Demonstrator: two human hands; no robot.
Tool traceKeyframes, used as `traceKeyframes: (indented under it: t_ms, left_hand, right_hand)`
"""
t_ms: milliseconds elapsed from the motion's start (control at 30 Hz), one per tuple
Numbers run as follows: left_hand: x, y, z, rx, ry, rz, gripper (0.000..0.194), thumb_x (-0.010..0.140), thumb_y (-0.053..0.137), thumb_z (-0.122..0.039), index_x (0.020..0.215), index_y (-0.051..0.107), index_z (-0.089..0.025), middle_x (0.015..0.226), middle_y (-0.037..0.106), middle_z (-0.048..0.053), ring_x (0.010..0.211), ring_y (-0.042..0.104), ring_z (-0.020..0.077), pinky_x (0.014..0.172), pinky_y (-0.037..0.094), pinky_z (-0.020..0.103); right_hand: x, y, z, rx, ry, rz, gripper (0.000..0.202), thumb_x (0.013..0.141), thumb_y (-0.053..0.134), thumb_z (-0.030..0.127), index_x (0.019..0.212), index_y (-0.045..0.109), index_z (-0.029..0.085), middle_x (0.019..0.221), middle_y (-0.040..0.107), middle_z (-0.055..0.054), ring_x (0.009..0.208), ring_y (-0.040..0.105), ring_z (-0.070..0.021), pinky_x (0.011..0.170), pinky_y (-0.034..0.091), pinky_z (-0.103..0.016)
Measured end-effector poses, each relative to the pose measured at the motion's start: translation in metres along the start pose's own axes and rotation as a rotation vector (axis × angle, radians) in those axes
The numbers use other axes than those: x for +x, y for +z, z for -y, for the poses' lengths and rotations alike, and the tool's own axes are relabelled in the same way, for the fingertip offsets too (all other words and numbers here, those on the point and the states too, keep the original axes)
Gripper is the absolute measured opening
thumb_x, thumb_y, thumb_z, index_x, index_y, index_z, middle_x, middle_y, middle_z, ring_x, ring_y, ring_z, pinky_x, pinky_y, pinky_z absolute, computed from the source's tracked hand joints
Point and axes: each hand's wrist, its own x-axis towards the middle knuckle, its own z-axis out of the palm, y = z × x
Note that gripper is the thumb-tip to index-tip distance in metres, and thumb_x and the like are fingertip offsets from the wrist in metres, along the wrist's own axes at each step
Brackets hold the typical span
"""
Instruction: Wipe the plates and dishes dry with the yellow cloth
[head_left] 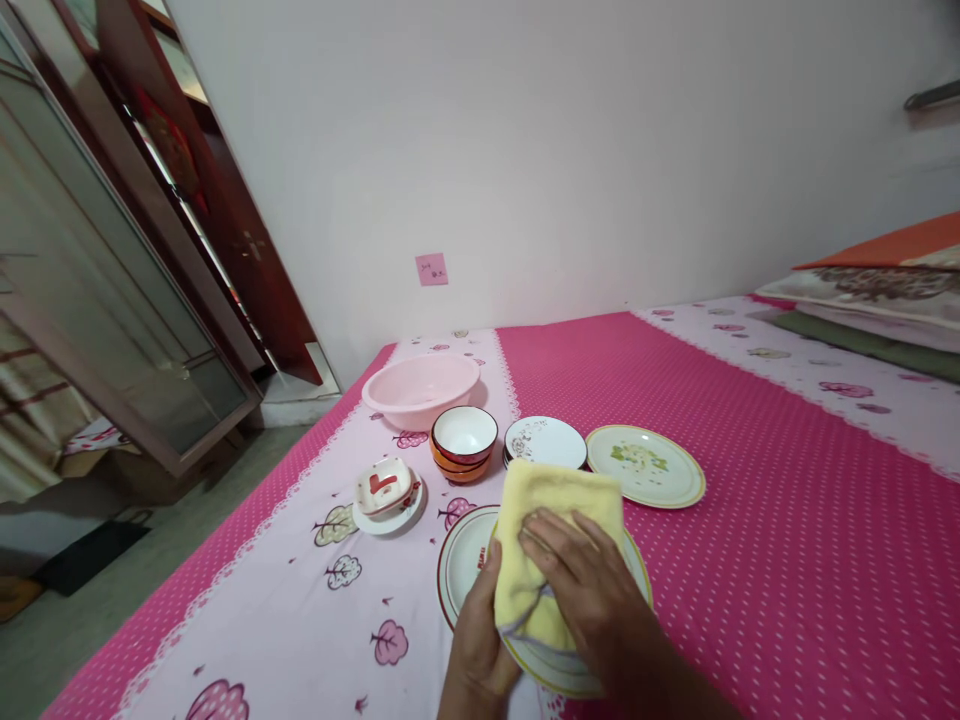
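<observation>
My left hand (480, 630) grips the left edge of a yellow-rimmed plate (559, 672), its thumb on the near side. A folded yellow cloth (559, 495) covers most of that plate's face. Pressed flat on the cloth is my right hand (574, 570), fingers bent and bunching the fabric a little. Beneath the held plate, a larger white plate with a dark red rim (459, 560) shows on the left. A yellow-rimmed oval plate with green leaves (637, 462) lies just beyond, to the right.
A stack of bowls (465, 435) stands near small white plates (546, 440). Left of them sits a square dish (384, 486) on a saucer (405, 520). A pink basin (421, 388) is behind. Folded bedding (877, 290) lies far right on the pink patterned bedspread (787, 560).
</observation>
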Motion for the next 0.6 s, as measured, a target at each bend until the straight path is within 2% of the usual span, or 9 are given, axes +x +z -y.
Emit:
traceKeyframes:
  t_ms: [133, 267, 367, 433, 600]
  left_hand:
    - [0.001, -0.008, -0.006, -0.012, 0.089, 0.175, 0.056, 0.107, 0.03, -0.044, 0.134, 0.068, -0.013, 0.136, 0.07, 0.017, 0.145, 0.049, 0.0294, 0.127, 0.023, 0.048]
    - [0.003, -0.019, -0.016, -0.007, 0.218, 0.193, 0.062, 0.107, 0.025, -0.049, 0.135, 0.068, -0.014, 0.136, 0.069, 0.014, 0.144, 0.049, 0.0278, 0.129, 0.019, 0.046]
    - [0.004, -0.023, -0.02, -0.003, 0.272, 0.143, 0.064, 0.106, 0.026, -0.052, 0.134, 0.069, -0.013, 0.138, 0.068, 0.014, 0.14, 0.054, 0.0277, 0.128, 0.023, 0.044]
    - [0.004, -0.022, -0.021, -0.016, 0.283, 0.113, 0.062, 0.106, 0.029, -0.053, 0.131, 0.071, -0.013, 0.137, 0.069, 0.014, 0.138, 0.057, 0.0286, 0.126, 0.026, 0.044]
    - [-0.001, -0.006, -0.018, -0.024, 0.09, -0.016, 0.068, 0.099, 0.044, -0.063, 0.129, 0.071, -0.008, 0.117, 0.077, 0.019, 0.12, 0.067, 0.0326, 0.116, 0.042, 0.046]
  right_hand:
    - [-0.003, -0.002, -0.02, -0.072, 0.099, 0.012, 0.04, 0.096, 0.038, 0.003, 0.125, 0.064, 0.014, 0.127, 0.069, -0.014, 0.122, 0.058, -0.028, 0.103, 0.04, -0.045]
    - [-0.008, -0.003, -0.026, -0.005, 0.131, 0.083, 0.031, 0.091, 0.043, 0.003, 0.107, 0.065, 0.018, 0.106, 0.071, -0.01, 0.101, 0.063, -0.027, 0.085, 0.046, -0.04]
    - [-0.012, -0.002, -0.012, 0.109, 0.139, 0.163, 0.025, 0.089, 0.047, 0.005, 0.099, 0.064, 0.021, 0.099, 0.071, -0.008, 0.093, 0.064, -0.0268, 0.082, 0.049, -0.04]
    - [-0.013, 0.001, 0.005, 0.175, 0.113, 0.163, 0.023, 0.09, 0.048, 0.006, 0.099, 0.063, 0.021, 0.098, 0.072, -0.008, 0.09, 0.065, -0.0257, 0.082, 0.053, -0.039]
    - [-0.011, 0.01, 0.035, 0.284, -0.095, 0.115, 0.027, 0.097, 0.04, 0.006, 0.098, 0.061, 0.022, 0.1, 0.074, -0.005, 0.095, 0.07, -0.0195, 0.095, 0.057, -0.032]
